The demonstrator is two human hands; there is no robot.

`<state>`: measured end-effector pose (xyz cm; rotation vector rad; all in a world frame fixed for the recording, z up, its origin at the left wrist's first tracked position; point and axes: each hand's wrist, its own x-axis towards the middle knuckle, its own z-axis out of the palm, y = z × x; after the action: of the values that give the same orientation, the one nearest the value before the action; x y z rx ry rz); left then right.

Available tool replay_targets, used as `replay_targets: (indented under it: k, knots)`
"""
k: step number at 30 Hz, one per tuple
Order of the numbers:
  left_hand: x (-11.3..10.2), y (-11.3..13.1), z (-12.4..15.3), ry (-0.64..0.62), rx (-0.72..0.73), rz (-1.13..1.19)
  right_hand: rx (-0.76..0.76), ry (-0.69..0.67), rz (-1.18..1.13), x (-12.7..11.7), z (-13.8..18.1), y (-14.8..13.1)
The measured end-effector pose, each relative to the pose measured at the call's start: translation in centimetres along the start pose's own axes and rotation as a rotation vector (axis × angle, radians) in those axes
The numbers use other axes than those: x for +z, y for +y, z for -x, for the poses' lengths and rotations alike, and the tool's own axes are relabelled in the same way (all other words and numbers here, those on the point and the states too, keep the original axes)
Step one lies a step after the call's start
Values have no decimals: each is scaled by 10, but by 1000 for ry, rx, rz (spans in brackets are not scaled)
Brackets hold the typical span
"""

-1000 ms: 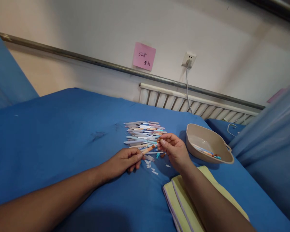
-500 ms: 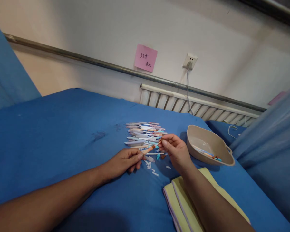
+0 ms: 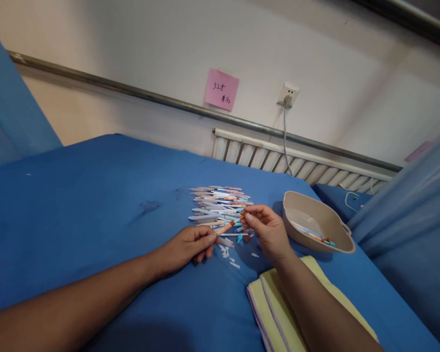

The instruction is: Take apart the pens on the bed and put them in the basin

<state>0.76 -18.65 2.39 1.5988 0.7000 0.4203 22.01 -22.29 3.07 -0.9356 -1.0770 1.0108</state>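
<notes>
An orange pen (image 3: 225, 228) with a brown band slants up to the right between my hands. My left hand (image 3: 194, 243) is closed on its lower end. The fingertips of my right hand (image 3: 267, 227) pinch a small brown-orange piece (image 3: 243, 215) at the pen's upper end; I cannot tell whether it is joined to the pen. Just behind my hands lie rows of pale pens (image 3: 210, 204). Below the pen are small white pieces (image 3: 224, 251), a turquoise piece (image 3: 239, 239) and a brown piece (image 3: 247, 238), partly by my right fingers.
A beige plastic basin (image 3: 297, 203) to the right holds a few pens (image 3: 313, 232). Under my right forearm lies a folded yellow towel (image 3: 276, 303). Blue cloth (image 3: 95, 195) covers the surface. A radiator (image 3: 256, 154) and rail stand behind; a blue curtain (image 3: 407, 220) hangs at right.
Almost nothing differs. Both hands keep their hold on the orange pen, and the view has shifted very slightly.
</notes>
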Motion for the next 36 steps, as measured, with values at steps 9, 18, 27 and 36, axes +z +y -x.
replay_targets:
  k: [9,18,27,36]
  knots:
    - [0,1,0,9,-15,-29,-16,19,13,2,0,1]
    - [0,-2,0,-2,-13,-29,16,-18,64,5,3,1]
    - [2,2,4,-17,-28,-37,61,-77,88,11,4,-5]
    - [-2,0,2,-20,-60,-40,16,-100,-59,25,-1,5]
